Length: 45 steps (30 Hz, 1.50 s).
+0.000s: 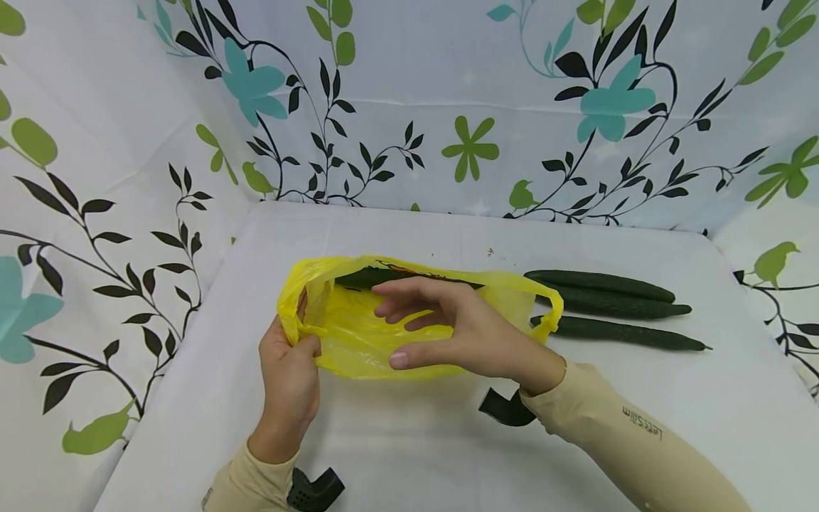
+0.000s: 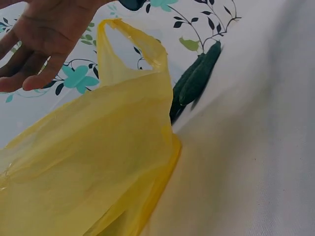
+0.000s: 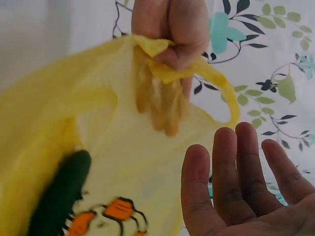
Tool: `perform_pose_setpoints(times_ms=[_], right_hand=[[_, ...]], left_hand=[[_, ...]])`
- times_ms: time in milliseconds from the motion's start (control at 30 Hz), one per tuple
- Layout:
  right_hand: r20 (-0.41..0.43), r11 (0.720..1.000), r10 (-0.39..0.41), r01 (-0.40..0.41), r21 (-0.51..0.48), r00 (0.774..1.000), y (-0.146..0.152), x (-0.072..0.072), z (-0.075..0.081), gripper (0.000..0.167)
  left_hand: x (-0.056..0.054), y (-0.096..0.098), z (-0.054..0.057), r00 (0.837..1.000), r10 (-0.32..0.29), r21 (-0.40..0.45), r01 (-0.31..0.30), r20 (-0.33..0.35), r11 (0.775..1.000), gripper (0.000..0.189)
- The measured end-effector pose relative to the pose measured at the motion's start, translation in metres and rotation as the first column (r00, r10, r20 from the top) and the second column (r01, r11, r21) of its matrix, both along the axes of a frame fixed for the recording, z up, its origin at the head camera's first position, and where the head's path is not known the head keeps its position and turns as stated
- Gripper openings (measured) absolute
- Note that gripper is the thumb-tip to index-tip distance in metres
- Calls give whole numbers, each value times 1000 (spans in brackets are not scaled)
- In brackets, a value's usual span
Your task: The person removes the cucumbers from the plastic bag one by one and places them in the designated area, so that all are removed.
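Several printed leaves show left; right, I see three cucumbers on the table, partly behind the handle of a yellow bag. The left hand pinches its left rim; the right hand, thumb and fingers apart, hovers above its mouth. Mid-table, bag and inner cucumber run lengthwise left to right.

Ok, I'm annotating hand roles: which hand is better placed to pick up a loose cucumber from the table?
Probably the right hand: it holds nothing and is nearer the three loose cucumbers, while the left hand grips the yellow plastic bag.
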State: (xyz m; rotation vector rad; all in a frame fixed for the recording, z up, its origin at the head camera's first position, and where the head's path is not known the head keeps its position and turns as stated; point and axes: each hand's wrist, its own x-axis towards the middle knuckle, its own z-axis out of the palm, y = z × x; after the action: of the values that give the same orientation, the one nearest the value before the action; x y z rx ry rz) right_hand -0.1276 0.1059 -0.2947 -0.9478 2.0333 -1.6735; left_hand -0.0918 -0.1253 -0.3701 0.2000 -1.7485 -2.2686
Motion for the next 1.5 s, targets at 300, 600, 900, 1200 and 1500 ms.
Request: perform_pose_setpoints(times_ms=[300,600,900,1200,1500], right_hand=[[232,999,39,-36,-14,972,-7,-24,-25,68],[268,988,-90,53,143,959,-18,-51,-53,67],[320,978,-185,141,155,929,-17,-71,-72,69],[134,920,-284,231,316,949,-15,-79,-80,72],[-142,796,-322,349,494,936,-23,-91,-94,71]], left_hand=[[-1,2,2,1000,1,3,-1,-7,1000,55],[-3,3,3,1000,6,10,-6,-13,1000,54],[-5,4,3,1000,-5,4,5,-8,1000,55],[-8,5,3,1000,-13,8,13,-18,1000,56],[-7,6,2,1000,-19,7,19,-13,1000,56]])
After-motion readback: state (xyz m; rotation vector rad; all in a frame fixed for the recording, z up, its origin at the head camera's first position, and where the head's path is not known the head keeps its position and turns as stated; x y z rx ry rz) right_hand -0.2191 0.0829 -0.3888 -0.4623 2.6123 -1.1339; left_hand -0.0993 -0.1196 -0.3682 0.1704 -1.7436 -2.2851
